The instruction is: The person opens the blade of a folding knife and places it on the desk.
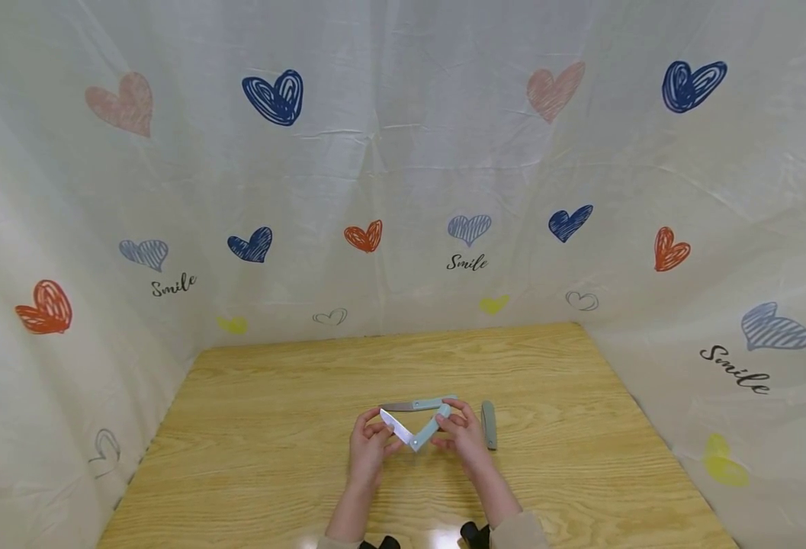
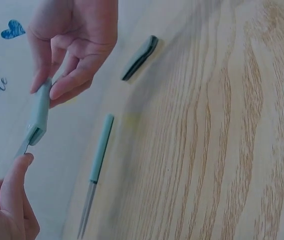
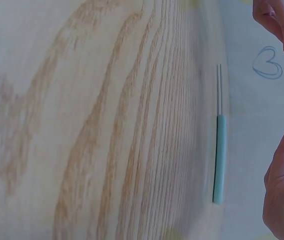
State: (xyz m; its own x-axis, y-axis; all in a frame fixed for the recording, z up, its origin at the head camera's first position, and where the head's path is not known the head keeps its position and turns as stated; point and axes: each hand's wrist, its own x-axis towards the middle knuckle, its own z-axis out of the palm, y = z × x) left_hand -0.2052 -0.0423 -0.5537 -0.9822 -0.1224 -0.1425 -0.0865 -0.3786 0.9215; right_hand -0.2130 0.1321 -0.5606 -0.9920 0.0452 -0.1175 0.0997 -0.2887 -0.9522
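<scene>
Head view: above the yellowish wood-grain counter (image 1: 272, 427), the left hand (image 1: 368, 448) pinches the shiny metal blade of a bent, mint-green-handled folding knife (image 1: 430, 432); the right hand (image 1: 468, 436) grips its handle. A straightened, mint-handled knife (image 1: 431, 403) lies behind, a folded, grey-green-handled knife (image 1: 489, 425) to the right.

Left wrist view: both lie apart.

Right wrist view: the held knife is partly cut off.
</scene>
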